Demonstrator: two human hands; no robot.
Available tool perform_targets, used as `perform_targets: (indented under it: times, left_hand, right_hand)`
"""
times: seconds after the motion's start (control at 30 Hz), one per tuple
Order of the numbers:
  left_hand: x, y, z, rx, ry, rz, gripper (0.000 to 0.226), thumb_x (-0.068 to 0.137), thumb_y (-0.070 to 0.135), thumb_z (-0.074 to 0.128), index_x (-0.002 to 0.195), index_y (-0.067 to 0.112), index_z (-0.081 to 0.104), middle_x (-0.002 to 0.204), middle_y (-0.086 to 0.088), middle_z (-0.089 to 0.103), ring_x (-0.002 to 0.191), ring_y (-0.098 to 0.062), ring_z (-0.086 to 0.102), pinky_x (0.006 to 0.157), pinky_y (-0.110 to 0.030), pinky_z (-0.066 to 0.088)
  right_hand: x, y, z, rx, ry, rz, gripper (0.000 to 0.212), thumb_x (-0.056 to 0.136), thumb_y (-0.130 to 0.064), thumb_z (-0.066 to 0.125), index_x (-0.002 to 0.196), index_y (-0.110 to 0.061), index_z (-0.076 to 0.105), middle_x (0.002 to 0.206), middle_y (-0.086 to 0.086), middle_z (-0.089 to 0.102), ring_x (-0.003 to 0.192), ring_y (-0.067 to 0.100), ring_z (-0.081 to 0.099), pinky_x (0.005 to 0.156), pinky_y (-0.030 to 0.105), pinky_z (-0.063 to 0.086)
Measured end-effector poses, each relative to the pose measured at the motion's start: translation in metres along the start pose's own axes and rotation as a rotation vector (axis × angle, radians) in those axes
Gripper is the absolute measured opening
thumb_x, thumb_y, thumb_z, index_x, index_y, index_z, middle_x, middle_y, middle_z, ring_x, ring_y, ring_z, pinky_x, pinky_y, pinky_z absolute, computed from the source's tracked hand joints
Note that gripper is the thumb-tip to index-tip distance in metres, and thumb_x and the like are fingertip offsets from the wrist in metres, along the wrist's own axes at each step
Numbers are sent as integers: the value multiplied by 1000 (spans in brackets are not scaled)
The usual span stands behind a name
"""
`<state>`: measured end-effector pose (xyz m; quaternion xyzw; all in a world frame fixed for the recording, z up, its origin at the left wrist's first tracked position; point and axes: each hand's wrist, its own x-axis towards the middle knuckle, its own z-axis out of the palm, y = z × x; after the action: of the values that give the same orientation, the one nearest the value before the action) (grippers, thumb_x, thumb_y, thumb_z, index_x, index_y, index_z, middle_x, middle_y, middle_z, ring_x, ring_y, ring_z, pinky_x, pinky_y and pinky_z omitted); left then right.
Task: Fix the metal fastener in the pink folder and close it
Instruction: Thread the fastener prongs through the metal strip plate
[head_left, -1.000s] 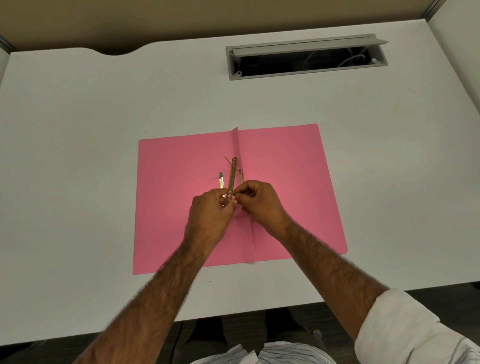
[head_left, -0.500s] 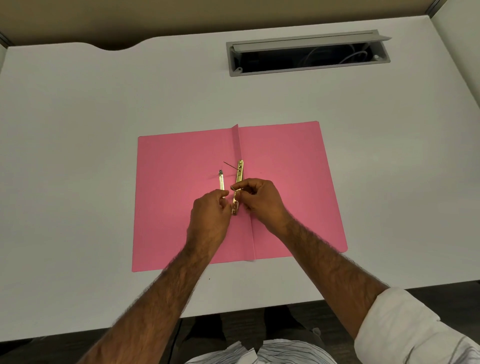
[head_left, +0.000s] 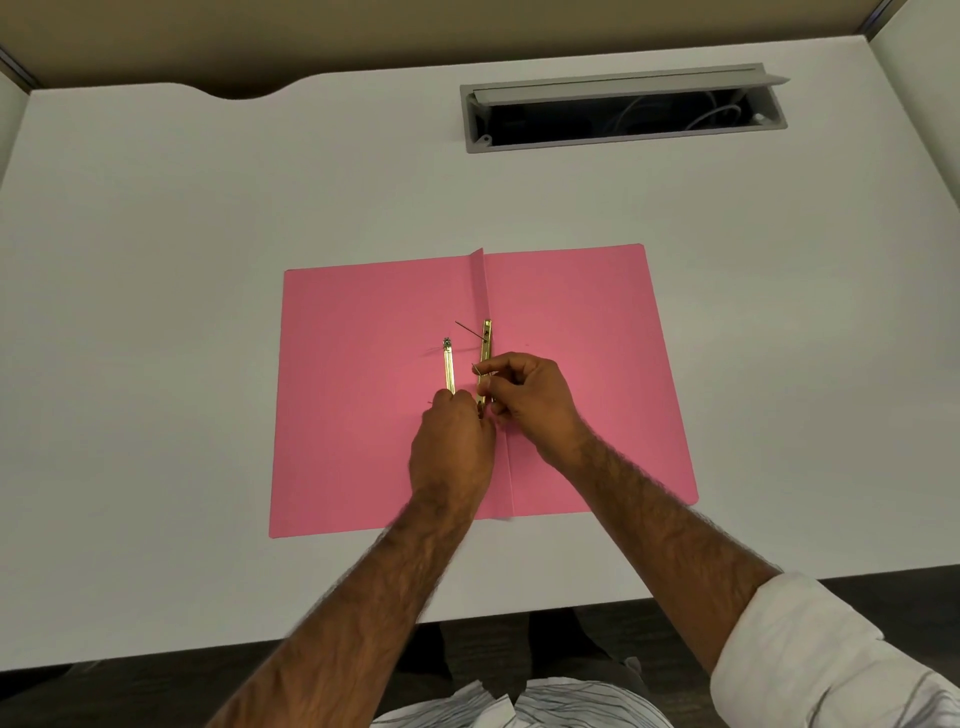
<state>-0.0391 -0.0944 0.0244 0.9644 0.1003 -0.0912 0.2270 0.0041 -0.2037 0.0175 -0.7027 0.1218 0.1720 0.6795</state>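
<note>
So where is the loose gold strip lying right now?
In the head view the loose gold strip lies on the pink folder's left panel, just left of the spine fold, its near end under the left hand.

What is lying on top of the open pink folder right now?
On the pink folder lie two brass fastener strips: one near the spine, one further left. Both hands, left and right, cover their near ends.

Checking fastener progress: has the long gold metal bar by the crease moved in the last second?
Yes. The gold metal bar shifted right, from leaning left of the pink folder's centre crease to lying along it.
</note>
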Motion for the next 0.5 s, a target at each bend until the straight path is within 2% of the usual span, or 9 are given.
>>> perform_targets:
  times: [0.1,0.23,0.37,0.5]
  left_hand:
    - [2,-1,-1,-61,-4,-57,27,97,33,57,96,9,69,89,-6,68,73,-22,62,58,-30,40]
    - [6,-2,-6,-195,17,-124,19,92,29,64,91,10,69,82,-3,71,67,-19,60,60,-29,46]
    - [6,-6,-7,-187,33,-114,15,91,22,64,92,9,70,81,-4,71,65,-18,59,59,-27,43]
    - [9,-9,-10,-190,62,-110,9,88,17,65,91,9,68,79,-4,69,67,-20,61,61,-31,50]
  right_hand:
    - [-1,0,0,-38,9,-31,25,89,3,60,106,-10,74,72,13,69,49,11,56,53,29,55]
    - [-2,0,3,-67,13,-78,29,88,5,59,108,-10,74,66,9,66,50,11,57,52,27,54]
    - [-5,3,5,-21,40,-104,30,88,3,60,107,-16,74,78,21,69,56,18,57,52,28,54]
    - [-4,8,0,7,54,-71,24,89,-1,65,106,-14,76,79,15,72,58,17,58,53,28,54]
